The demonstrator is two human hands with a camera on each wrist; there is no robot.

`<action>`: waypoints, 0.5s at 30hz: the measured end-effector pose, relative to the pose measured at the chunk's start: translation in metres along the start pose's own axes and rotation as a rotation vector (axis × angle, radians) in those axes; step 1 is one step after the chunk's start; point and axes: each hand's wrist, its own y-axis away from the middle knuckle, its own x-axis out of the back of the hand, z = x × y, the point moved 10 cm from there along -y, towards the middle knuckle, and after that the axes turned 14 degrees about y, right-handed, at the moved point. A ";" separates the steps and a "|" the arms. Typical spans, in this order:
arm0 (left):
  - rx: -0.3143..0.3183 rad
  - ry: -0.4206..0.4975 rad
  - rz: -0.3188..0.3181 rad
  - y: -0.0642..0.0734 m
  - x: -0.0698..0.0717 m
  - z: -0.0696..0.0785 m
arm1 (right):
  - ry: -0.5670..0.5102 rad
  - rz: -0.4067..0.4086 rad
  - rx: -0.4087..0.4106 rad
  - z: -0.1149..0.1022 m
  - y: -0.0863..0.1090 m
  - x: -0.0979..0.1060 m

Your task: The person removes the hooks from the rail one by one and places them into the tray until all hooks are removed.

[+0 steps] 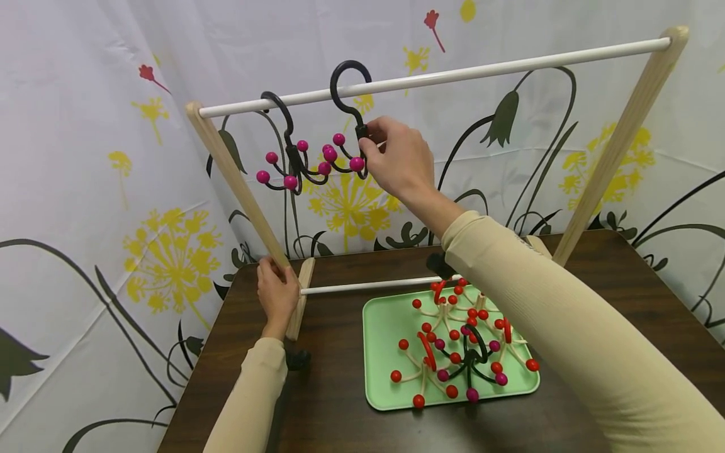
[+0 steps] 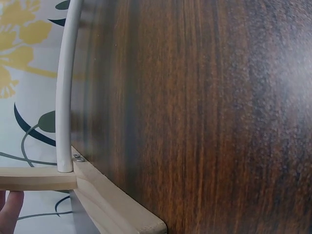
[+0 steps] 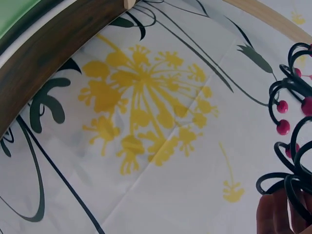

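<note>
At the white upper rail, my right hand pinches the stem of a black hook hanger with pink-balled arms. Its hook crosses the rail; whether the rail bears its weight I cannot tell. Left of it, a second black hook hanger with pink balls hangs on the same rail. My left hand holds the lower part of the left wooden post, just above its foot. Fingertips and dark curved arms appear at the corner of the right wrist view.
A green tray holds several red-balled hangers and a black one with pink balls. A white lower rod runs behind it. The right wooden post stands on the dark wooden table. A patterned curtain hangs behind.
</note>
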 end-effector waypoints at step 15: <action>-0.013 0.009 0.012 0.000 0.000 0.000 | 0.045 0.107 0.057 0.007 -0.001 0.037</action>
